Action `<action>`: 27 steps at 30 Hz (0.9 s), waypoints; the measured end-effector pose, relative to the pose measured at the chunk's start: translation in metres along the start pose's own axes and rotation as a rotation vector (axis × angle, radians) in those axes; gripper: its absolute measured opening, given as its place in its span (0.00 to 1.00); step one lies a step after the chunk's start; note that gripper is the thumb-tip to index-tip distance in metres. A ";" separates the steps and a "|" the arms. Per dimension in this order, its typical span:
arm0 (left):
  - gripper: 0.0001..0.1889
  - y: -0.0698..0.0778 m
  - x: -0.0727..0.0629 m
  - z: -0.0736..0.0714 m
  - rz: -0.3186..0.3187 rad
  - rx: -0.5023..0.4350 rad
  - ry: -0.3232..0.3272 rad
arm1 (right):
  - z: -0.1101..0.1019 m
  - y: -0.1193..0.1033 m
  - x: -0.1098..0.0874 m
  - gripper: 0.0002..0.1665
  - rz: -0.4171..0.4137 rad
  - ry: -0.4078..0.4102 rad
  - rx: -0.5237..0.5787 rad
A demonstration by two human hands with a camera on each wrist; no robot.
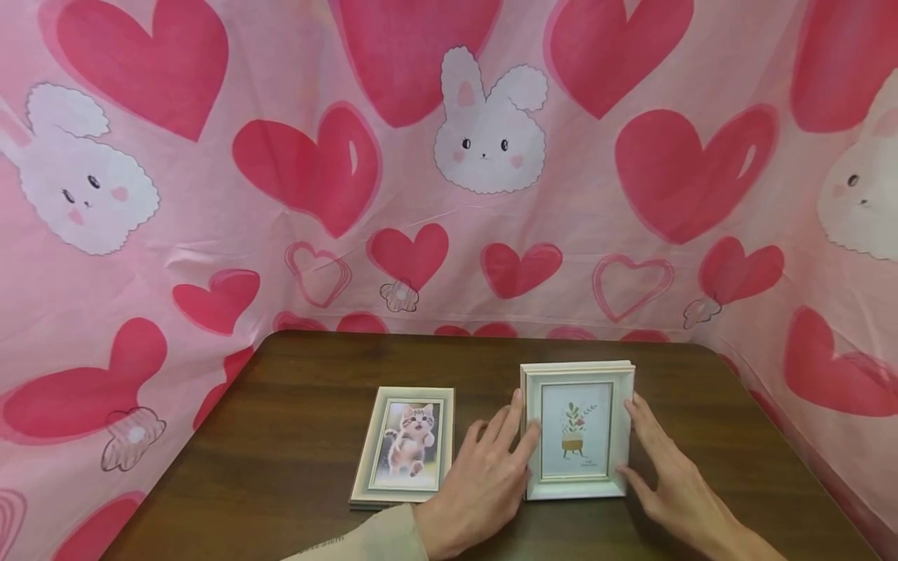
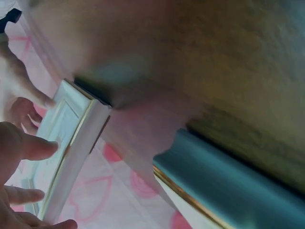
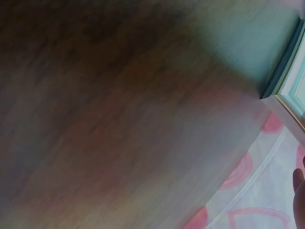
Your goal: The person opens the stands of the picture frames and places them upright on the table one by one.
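Observation:
A white picture frame (image 1: 574,487) with a potted-plant print stands upright on the table, both hands at its sides. My left hand (image 1: 484,475) holds its left edge, thumb at the front and the other fingers along the side. My right hand (image 1: 677,487) holds the right edge, fingertips high on the side and thumb low by the front corner. Behind its top edge runs a second layered rim. In the left wrist view, the held frame (image 2: 78,138) shows its thick side. A cream frame (image 1: 376,460) with a kitten picture lies picture-up to the left, partly behind my left hand.
The dark brown wooden table (image 1: 309,421) has rounded far corners. A pink cloth (image 1: 414,210) with red hearts and white rabbits hangs behind it and along both sides.

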State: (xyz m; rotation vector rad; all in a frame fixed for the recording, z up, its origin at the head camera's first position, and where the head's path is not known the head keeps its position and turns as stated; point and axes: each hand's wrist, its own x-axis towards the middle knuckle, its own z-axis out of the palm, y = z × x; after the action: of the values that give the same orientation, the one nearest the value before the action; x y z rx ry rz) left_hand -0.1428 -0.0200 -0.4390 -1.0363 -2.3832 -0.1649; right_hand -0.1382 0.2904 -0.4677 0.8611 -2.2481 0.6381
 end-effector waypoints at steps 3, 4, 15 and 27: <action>0.33 0.000 -0.001 0.000 -0.019 -0.117 0.020 | 0.001 0.000 -0.002 0.50 0.005 -0.004 0.009; 0.33 0.001 -0.001 0.000 -0.028 -0.161 0.025 | 0.001 0.000 -0.002 0.50 0.003 -0.001 0.009; 0.34 0.000 0.011 -0.003 -0.119 -0.426 0.124 | 0.002 0.002 0.002 0.48 -0.062 0.067 0.011; 0.33 -0.006 0.018 -0.006 -0.157 -0.364 0.108 | 0.001 0.000 -0.002 0.51 0.018 0.001 0.003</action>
State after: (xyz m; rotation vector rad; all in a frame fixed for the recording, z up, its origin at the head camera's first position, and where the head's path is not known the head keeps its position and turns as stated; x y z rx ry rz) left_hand -0.1544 -0.0142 -0.4247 -0.9659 -2.3852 -0.7158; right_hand -0.1373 0.2905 -0.4701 0.8430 -2.2564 0.6500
